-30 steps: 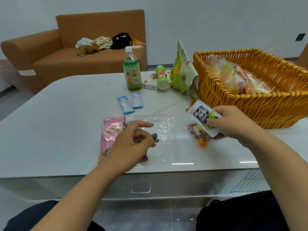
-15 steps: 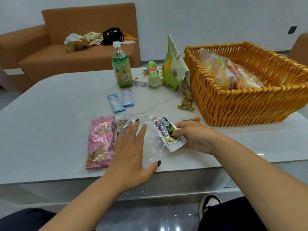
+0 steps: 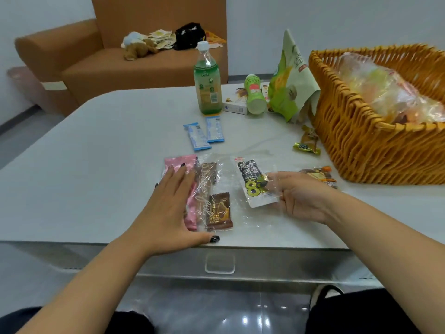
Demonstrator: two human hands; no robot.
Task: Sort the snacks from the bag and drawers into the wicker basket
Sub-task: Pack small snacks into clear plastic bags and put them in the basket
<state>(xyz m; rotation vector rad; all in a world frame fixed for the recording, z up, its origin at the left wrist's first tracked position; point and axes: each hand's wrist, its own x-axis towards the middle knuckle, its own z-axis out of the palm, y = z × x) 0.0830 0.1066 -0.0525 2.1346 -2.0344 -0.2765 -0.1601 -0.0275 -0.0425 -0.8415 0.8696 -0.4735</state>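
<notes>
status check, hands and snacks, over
Left hand flat on pink packet. Right hand pinching white snack pouch. Wicker basket right of it, path open.

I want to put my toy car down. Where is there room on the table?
The table is bare on its left side, left of the pink packet and blue sachets. By the wicker basket it is crowded with snacks.

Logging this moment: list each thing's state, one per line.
Left hand: flat, pressing the pink pack.
Right hand: pinching the white packet.
Bottle: upright, capped.
Green bag: standing, leaning on the basket.
Basket: holds wrapped snacks.
Blue sachets: flat.
</notes>
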